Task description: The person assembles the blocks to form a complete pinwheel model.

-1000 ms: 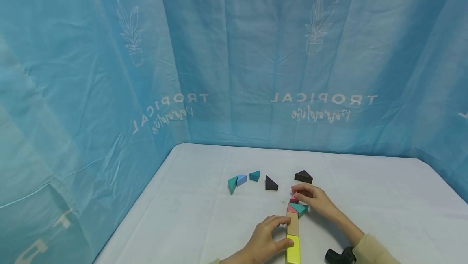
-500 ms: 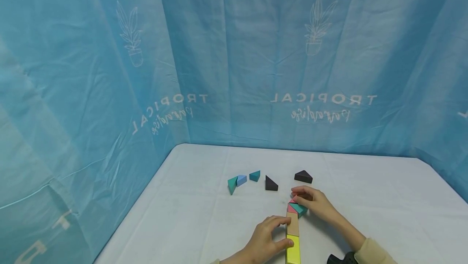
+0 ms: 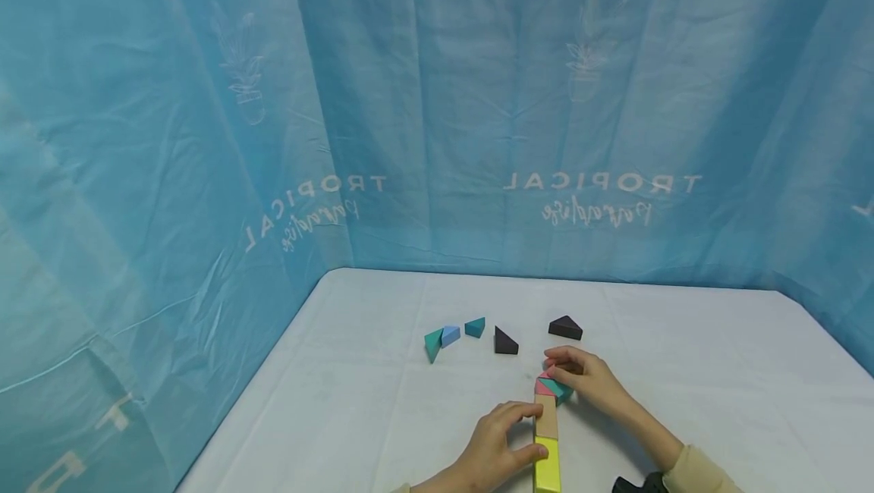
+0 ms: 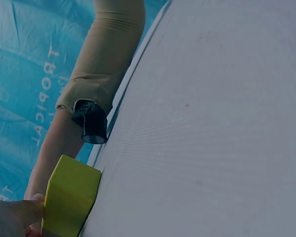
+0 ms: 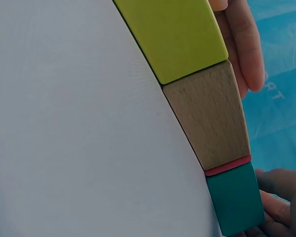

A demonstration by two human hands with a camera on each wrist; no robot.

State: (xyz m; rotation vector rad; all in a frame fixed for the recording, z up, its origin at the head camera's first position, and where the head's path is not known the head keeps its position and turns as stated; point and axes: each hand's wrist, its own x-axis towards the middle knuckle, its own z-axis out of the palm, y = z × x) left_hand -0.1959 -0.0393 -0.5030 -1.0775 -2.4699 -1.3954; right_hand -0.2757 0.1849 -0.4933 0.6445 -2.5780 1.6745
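"Yellow block (image 3: 548,472), where was it seen?"

"Nearest, on the white table (image 3: 382,372). It was touched by the thumb of the left hand (image 3: 493,447), with the fingers spread apart from it, 1 on the adjoining wooden block (image 3: 548,421)."

"And beyond?"

"Just past the teal block (image 3: 561,389), the farther pink block (image 3: 545,375) was pinched by the right hand (image 3: 591,381). Farther off, 2 black blocks (image 3: 565,328) were seen."

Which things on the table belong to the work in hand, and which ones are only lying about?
Seem part of the work: yellow block, wooden block, first pink block, joined teal block, second pink block at the right hand.

Lying about, perhaps for later: blue block, left teal block, right teal block, left black block, right black block.
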